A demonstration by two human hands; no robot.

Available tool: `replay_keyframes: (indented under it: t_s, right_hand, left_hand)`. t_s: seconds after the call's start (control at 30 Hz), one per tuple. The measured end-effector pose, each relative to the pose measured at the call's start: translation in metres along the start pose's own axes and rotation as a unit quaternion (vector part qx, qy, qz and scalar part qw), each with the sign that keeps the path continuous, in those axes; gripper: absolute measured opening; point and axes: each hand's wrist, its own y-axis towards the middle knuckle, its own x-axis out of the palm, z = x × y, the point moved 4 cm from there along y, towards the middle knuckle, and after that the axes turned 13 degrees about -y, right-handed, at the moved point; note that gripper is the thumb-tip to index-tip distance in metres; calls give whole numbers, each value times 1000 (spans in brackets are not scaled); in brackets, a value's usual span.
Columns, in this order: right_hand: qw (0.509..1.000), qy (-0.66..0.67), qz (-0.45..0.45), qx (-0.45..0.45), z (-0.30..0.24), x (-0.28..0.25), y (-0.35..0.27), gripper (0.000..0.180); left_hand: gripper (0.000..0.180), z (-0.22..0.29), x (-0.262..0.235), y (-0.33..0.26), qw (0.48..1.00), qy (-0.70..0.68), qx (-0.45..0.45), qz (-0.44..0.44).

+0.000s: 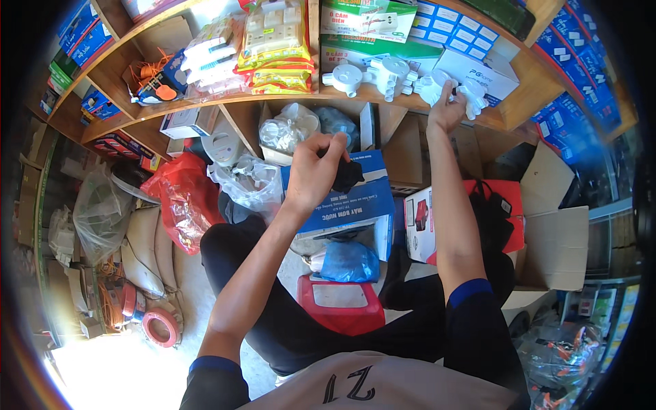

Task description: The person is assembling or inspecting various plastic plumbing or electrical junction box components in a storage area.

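My right hand reaches up to the shelf at the right, its fingers closed on a white round junction box. More white junction boxes with short pipe stubs stand in a row to its left, and another white cluster sits just right of the hand. My left hand is closed in front of the lower shelf, gripping a crumpled black cloth that shows beside the fingers. Behind it is a blue carton.
Yellow-and-red packs of sockets fill the upper shelf's middle. A white box stands behind the junction boxes. Below are a red plastic bag, a clear bag, a red stool and an opened cardboard box.
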Motion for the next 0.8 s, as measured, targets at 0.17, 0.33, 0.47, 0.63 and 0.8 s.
replay_keyframes:
  t_s: [0.17, 0.33, 0.47, 0.63, 0.8]
  right_hand:
    - [999, -40, -19, 24, -26, -5, -21, 67]
    - [996, -70, -53, 1, -39, -11, -32, 61]
    - [992, -79, -25, -93, -33, -17, -32, 55]
    - [982, -94, -61, -151, -25, -25, -28, 44]
    - [981, -124, -45, -140, -31, -27, -31, 39]
  left_hand:
    - [46, -5, -1, -3, 1000, 24, -2, -7]
    - [46, -2, -2, -7, 1000, 28, -5, -5]
    - [46, 2, -3, -6, 999, 30, 11, -10]
    - [45, 6, -5, -6, 999, 41, 20, -13]
    - [43, 5, -5, -7, 998, 47, 32, -9]
